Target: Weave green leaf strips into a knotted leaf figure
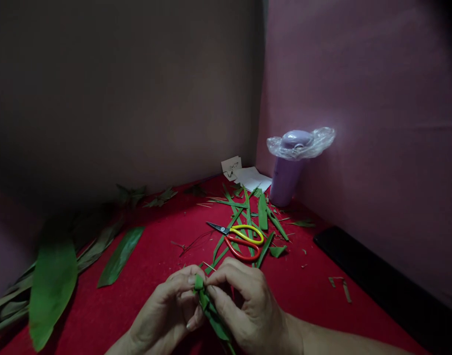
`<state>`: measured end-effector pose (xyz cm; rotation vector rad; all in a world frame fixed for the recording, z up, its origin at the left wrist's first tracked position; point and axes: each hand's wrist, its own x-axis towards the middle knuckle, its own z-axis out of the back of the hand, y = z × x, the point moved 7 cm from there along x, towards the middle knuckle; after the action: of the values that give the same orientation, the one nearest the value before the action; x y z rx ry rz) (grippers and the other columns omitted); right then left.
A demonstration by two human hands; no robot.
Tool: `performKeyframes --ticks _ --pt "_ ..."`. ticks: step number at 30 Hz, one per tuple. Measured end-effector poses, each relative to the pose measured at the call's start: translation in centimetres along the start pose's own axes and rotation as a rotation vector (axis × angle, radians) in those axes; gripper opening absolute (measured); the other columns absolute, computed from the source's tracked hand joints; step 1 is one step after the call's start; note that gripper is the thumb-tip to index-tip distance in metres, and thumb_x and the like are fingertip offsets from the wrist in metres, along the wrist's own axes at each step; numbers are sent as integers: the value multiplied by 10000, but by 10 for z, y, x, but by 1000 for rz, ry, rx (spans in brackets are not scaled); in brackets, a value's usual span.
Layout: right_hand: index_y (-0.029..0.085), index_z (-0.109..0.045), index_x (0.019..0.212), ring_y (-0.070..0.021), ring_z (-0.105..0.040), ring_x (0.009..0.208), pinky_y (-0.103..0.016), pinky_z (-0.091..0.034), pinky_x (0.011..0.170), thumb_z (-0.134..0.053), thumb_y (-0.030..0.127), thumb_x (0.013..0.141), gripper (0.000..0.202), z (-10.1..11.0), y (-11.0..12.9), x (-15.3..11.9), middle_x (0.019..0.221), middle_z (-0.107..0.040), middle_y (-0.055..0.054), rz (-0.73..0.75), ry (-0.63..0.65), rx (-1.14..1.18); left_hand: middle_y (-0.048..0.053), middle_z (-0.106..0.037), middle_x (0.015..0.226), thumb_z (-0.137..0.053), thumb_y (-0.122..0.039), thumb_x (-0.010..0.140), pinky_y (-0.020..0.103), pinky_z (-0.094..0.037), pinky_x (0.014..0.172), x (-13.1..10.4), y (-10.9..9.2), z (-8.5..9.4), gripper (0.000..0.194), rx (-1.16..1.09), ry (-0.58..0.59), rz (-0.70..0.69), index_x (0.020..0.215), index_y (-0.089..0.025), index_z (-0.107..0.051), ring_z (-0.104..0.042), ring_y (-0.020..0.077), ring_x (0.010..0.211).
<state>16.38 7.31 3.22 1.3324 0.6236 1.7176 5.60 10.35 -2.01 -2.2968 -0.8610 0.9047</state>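
A folded green leaf [215,315] is between my two hands, with a small folded tab at its upper end and a long strip trailing toward the bottom edge. My left hand [167,305] pinches the tab between thumb and fingertips. From the other side, my right hand [244,301] closes its thumb and index finger on the same leaf. A thin pale stick [208,266] shows just above the right fingers; whether it is held cannot be made out. Just beyond the hands lie scissors [241,236] with one yellow and one red handle.
Cut leaf strips [262,212] are scattered behind the scissors on the red cloth [159,261]. Leaves [54,286] lie at left. A purple bottle [287,177] with plastic wrap stands by white papers [252,178]. A long black object [377,281] lies along the right wall.
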Motion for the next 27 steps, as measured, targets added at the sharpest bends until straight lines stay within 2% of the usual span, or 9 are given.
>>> performKeyframes --ticks 7,20,27 --pt "95 -650 791 -120 -511 573 -233 -369 548 -504 81 800 147 0 1 1 623 -541 -26 47 1 -12 -23 -519 532 -649 -158 680 181 -346 416 -1 2 -3 56 62 16 4 638 -128 -629 -455 74 436" --pt "134 -610 699 -110 -503 571 -219 -386 557 -562 100 767 90 -4 -14 1 616 -533 1 -136 40 121 -26 -517 500 -682 -175 682 157 -370 369 -2 2 -4 75 120 20 -19 671 -126 -627 -449 59 383" --pt "136 -565 668 -109 -489 542 -214 -377 518 -522 114 731 80 -4 -12 0 596 -512 2 -132 8 110 -6 -567 567 -686 -180 683 163 -400 389 -2 3 -3 75 104 25 -33 706 -130 -635 -480 65 414"
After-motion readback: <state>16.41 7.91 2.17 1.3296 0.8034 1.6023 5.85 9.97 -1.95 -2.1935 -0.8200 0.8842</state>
